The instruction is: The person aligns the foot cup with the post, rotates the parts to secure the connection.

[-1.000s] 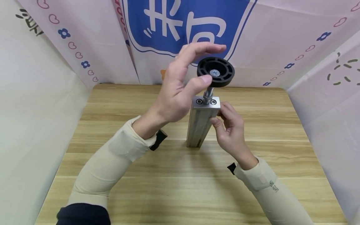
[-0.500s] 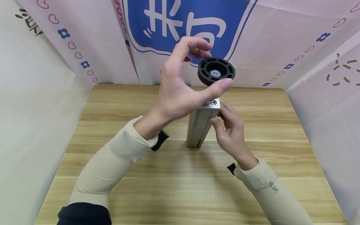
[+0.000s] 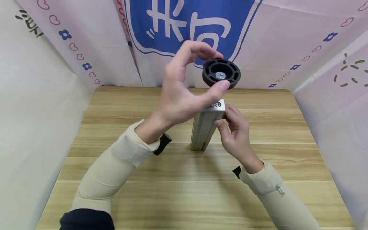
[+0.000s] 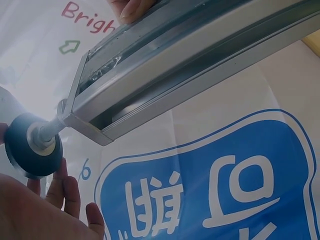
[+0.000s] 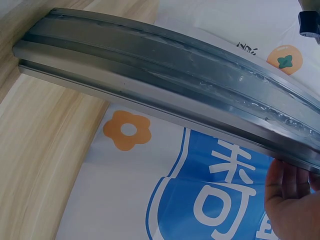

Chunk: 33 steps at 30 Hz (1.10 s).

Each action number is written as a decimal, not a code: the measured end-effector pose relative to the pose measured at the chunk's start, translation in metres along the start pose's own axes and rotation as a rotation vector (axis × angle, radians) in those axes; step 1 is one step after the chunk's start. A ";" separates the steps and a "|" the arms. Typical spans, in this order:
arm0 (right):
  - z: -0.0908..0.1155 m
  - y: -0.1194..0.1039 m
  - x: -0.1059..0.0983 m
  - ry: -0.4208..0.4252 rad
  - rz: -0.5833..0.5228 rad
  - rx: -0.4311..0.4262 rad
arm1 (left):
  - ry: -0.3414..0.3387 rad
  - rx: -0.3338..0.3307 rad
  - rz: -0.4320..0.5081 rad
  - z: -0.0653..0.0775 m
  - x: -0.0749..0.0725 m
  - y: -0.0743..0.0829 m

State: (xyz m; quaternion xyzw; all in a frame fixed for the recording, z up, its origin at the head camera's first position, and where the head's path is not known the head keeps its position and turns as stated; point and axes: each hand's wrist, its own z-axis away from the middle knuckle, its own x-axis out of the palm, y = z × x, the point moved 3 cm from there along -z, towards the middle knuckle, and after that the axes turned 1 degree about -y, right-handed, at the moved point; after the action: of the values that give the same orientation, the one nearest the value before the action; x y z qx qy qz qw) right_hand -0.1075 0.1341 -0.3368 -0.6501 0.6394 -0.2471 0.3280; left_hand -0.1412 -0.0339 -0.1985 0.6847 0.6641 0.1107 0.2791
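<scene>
An aluminium profile (image 3: 202,127) stands upright on the wooden table, with a bolted end plate (image 3: 222,104) on top. Above the plate sits a levelling foot (image 3: 207,80), a black ribbed disc with a screw head in its middle; its threaded stem (image 4: 50,130) shows in the left wrist view. My left hand (image 3: 181,92) holds the disc by its rim, thumb at the near edge and curled fingers at the far edge. Just below the top, my right hand (image 3: 237,131) grips the profile's right side, thumb in front and fingers behind.
The wooden table (image 3: 161,191) has white printed sheets around it, including a back sheet (image 3: 267,48) with a blue sign close behind the left hand. Small black devices (image 3: 163,143) are strapped at both wrists.
My left fingers went from stretched out to curled at the disc. The thumb swept right along its near edge, then slightly back. The disc has turned slightly; the right hand stays put.
</scene>
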 end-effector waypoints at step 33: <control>0.001 0.001 -0.001 -0.012 0.009 0.012 | 0.016 -0.043 -0.121 0.003 0.000 0.000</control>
State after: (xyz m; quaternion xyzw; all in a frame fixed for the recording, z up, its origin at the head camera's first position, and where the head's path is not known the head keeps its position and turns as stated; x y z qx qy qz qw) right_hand -0.1075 0.1349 -0.3381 -0.6468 0.6388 -0.2453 0.3369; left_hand -0.1396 -0.0349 -0.2005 0.6362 0.7039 0.1134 0.2948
